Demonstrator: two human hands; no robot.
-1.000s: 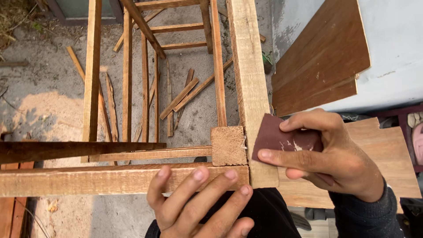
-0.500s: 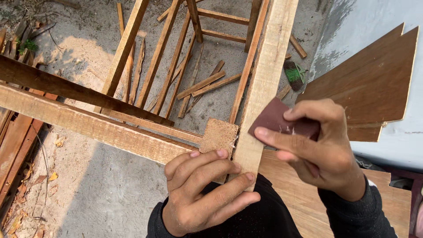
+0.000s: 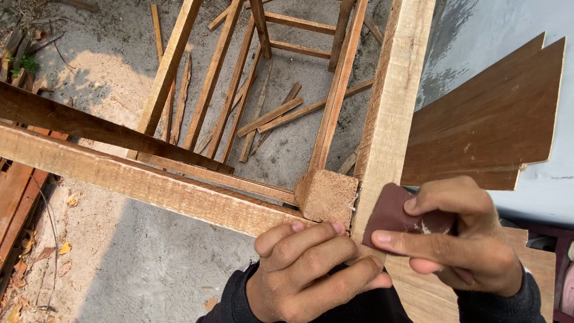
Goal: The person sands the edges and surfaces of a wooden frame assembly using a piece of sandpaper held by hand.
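**Sanding at the frame corner**

Starting at the far left, I am seeing red-brown planks [image 3: 15,197] lying on the ground, with dry leaves scattered beside them. A dark rail [image 3: 89,128] is running diagonally from the left edge toward the middle, and just below it a pale rail [image 3: 137,182] is following the same line down to the corner. Behind both, more of the frame [image 3: 233,84] is standing over the concrete, with offcuts [image 3: 272,116] lying loose on the floor inside it.

At the corner, the square end of a post [image 3: 327,196] is facing up at me. My left hand [image 3: 305,272] is resting right below it — fingers curled and close together, their tips pressing on the pale rail's end and the post's edge, gripping nothing else.

Just right of the post, a beam [image 3: 391,104] is running up and away. My right hand [image 3: 460,239] is pinching a sheet of sandpaper [image 3: 391,215] — thumb underneath, fingers folded over the top — and holding it flat against the beam's right face, near its lower end.

Further right, brown boards [image 3: 490,125] are leaning against a grey wall [image 3: 496,27].
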